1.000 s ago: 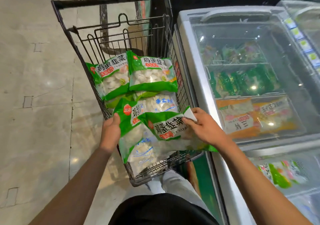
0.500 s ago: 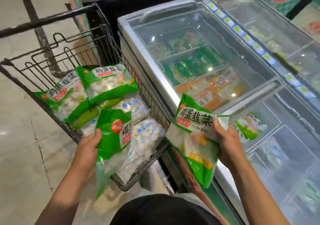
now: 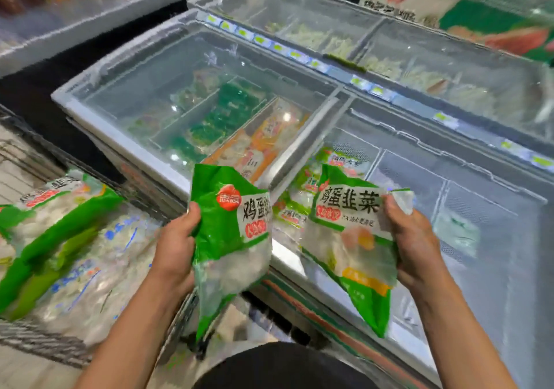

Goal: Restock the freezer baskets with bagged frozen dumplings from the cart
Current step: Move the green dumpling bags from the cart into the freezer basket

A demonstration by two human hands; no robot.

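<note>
My left hand (image 3: 177,247) grips one dumpling bag (image 3: 230,239) by its side, right hand (image 3: 416,245) another bag (image 3: 350,239), both over the freezer's (image 3: 126,146) near edge. Bags look floppy, slick, lumpy; I'd grip edges firmly.

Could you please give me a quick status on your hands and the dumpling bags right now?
Left hand grips one green dumpling bag; right hand grips another bag. Both held over the freezer's front edge. Glass lid covers the left section.

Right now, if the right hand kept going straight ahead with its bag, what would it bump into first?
Probably the green bags lying in the open freezer basket just beyond the right hand and its bag; depth is hard to judge.
</note>
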